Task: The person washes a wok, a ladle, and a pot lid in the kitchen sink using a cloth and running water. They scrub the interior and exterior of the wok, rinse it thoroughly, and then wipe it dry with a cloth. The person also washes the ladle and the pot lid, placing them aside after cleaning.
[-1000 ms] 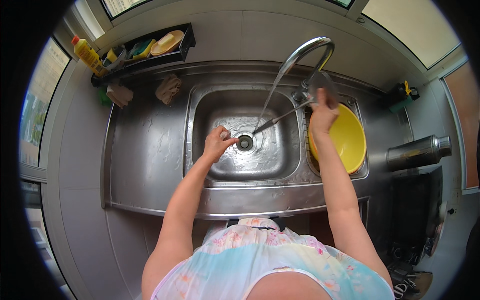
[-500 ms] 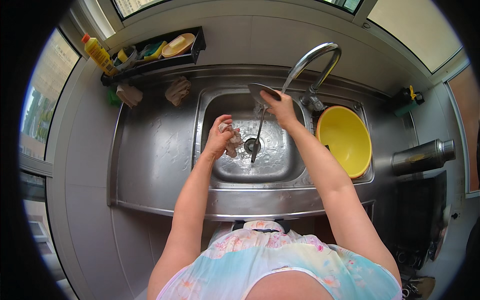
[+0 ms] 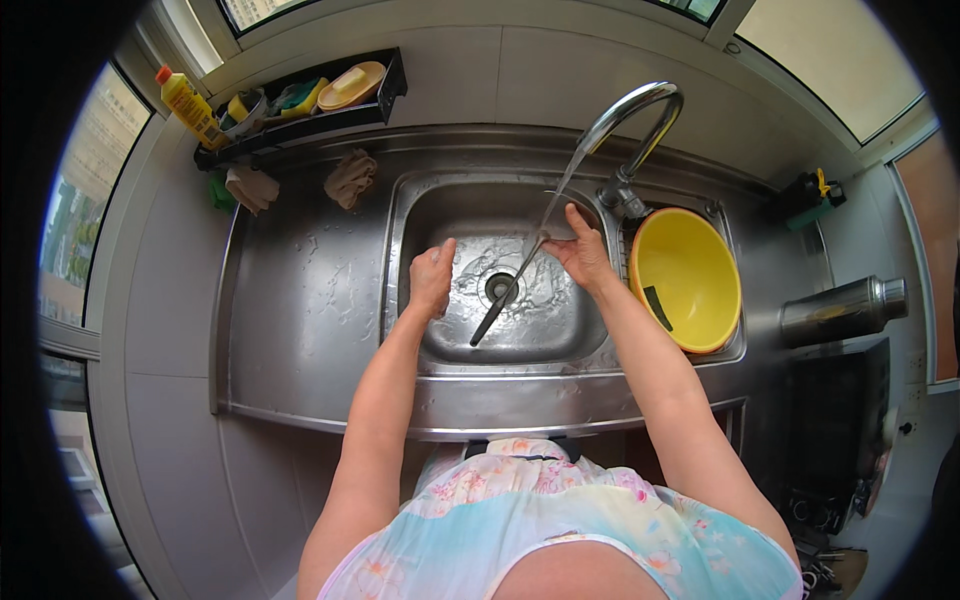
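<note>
My right hand (image 3: 582,256) grips a long metal kitchen utensil (image 3: 500,312) near its head, thumb raised. Its thin shaft slants down to the left across the sink, ending in a dark handle past the drain. Tap water falls onto the head end, and the head's shape is hard to make out. My left hand (image 3: 431,280) is closed at the left of the basin, apart from the utensil. The crumpled beige cloth seen in it earlier is mostly hidden behind the fingers. Both hands are over the wet steel sink (image 3: 440,352).
The curved tap (image 3: 622,105) is running. A yellow bowl (image 3: 690,275) stands right of the basin, a metal flask (image 3: 842,313) farther right. Two cloths (image 3: 350,180) lie or hang at the left, below a black shelf (image 3: 300,125) with sponges, soap and a yellow bottle (image 3: 190,108).
My right hand has lowered and turned the utensil, so its broad head no longer shows and its handle end has swung left. My left hand has turned, hiding the cloth.
</note>
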